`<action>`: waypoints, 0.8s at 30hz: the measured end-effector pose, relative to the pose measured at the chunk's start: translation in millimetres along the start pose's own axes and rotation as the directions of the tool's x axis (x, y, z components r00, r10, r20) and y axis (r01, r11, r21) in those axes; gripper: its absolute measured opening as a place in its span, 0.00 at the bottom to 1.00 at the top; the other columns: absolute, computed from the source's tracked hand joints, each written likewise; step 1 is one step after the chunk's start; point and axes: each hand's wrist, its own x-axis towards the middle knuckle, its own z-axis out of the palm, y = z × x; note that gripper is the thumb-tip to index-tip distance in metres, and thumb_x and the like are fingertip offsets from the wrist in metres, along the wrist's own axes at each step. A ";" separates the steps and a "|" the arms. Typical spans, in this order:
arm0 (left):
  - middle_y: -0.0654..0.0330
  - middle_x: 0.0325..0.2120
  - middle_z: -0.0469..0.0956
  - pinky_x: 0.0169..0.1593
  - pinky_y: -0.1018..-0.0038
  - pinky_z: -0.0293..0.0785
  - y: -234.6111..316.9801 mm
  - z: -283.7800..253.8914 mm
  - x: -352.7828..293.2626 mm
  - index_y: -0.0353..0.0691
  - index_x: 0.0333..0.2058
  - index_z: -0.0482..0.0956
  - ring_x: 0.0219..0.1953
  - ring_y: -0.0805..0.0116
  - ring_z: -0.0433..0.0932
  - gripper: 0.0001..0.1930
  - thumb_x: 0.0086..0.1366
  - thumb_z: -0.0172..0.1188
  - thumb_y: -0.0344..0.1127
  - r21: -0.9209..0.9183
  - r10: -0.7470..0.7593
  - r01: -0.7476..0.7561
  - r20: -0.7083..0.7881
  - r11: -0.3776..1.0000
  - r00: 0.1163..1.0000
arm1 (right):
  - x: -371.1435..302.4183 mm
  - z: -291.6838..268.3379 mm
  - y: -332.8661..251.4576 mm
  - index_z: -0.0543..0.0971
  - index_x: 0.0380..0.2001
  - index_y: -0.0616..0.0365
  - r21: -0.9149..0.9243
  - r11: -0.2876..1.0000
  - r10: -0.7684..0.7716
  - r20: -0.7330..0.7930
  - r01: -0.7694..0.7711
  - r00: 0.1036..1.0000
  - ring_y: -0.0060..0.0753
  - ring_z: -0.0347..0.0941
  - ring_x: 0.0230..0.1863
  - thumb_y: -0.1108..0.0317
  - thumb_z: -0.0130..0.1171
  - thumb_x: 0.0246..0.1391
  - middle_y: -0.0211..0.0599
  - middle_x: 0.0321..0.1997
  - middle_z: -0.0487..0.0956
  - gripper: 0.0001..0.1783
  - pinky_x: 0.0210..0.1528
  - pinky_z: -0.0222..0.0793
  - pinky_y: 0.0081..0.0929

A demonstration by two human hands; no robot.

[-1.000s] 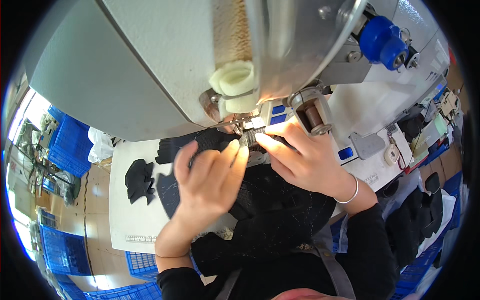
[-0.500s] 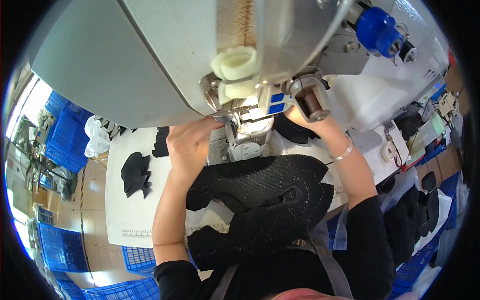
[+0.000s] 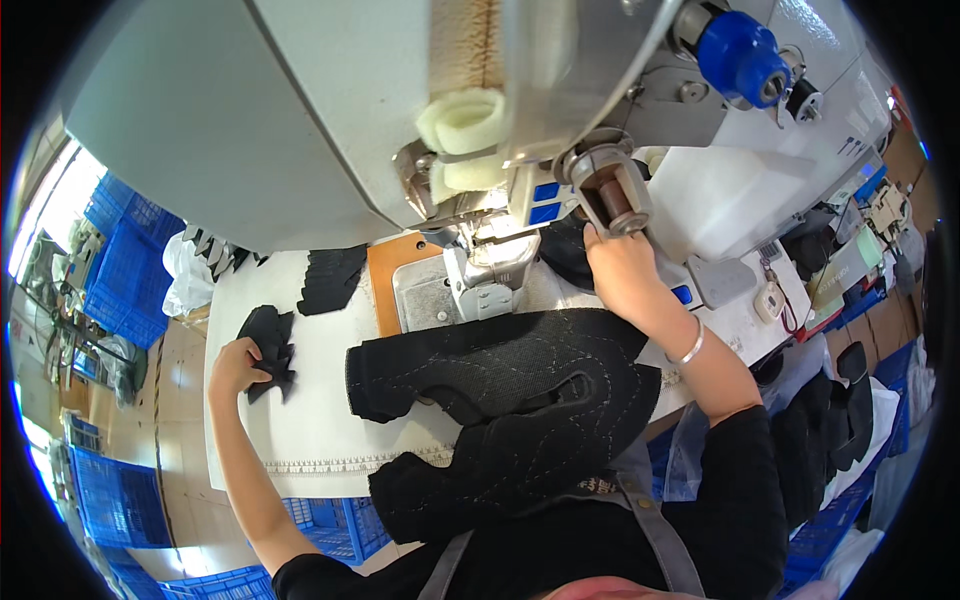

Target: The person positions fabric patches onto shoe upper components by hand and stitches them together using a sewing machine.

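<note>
My left hand [image 3: 238, 368] is at the left of the white table, its thumb and fingers closed on the edge of a small stack of black fabric pieces [image 3: 270, 335] with jagged edges. My right hand [image 3: 625, 278] is beside the sewing machine's head, next to a dark curved piece [image 3: 567, 255]. Machine parts cover some of its fingertips, so its grip does not show. A large black padded fabric panel [image 3: 500, 375] with pale stitch lines and a slot lies in front of the presser area [image 3: 490, 265], draping toward my lap.
The grey sewing machine [image 3: 330, 110] overhangs the far side, with a brown thread bobbin [image 3: 615, 205] and a blue knob [image 3: 740, 60]. Another black stack [image 3: 332, 280] lies by an orange-brown plate [image 3: 390, 275]. Blue crates [image 3: 120, 495] stand at left; black pieces [image 3: 820, 440] hang at right.
My left hand has left the needle area and moved left and nearer to the jagged black stack, now grasping it. My right hand has drawn back slightly. The large panel has shifted slightly left.
</note>
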 end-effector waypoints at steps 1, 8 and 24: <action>0.55 0.29 0.80 0.38 0.68 0.72 -8.3 12.2 0.2 0.37 0.22 0.78 0.33 0.59 0.79 0.16 0.32 0.76 0.28 -0.203 0.003 0.006 0.045 0.979 0.999 | -11.7 -6.0 1.8 0.75 0.44 0.68 -0.012 0.992 -0.122 -0.171 0.122 0.978 0.44 0.76 0.43 0.70 0.59 0.43 0.49 0.43 0.78 0.22 0.42 0.73 0.38; 0.60 0.24 0.71 0.33 0.73 0.70 -14.2 48.4 -25.5 0.37 0.33 0.75 0.27 0.66 0.70 0.21 0.37 0.73 0.21 -0.447 0.036 -0.174 -0.299 0.877 0.954 | -57.5 -45.0 -10.8 0.65 0.60 0.64 0.521 0.753 -0.477 0.012 0.402 0.879 0.51 0.67 0.58 0.52 0.70 0.39 0.53 0.55 0.72 0.46 0.60 0.61 0.39; 0.65 0.28 0.72 0.37 0.81 0.64 57.2 -26.5 -63.2 0.33 0.39 0.81 0.30 0.77 0.69 0.09 0.59 0.58 0.22 -0.726 0.064 -0.413 -0.456 0.549 0.888 | -42.1 -109.4 -21.1 0.80 0.28 0.64 0.874 0.404 -0.226 -0.190 0.269 0.955 0.24 0.75 0.22 0.72 0.68 0.45 0.37 0.23 0.81 0.08 0.26 0.66 0.21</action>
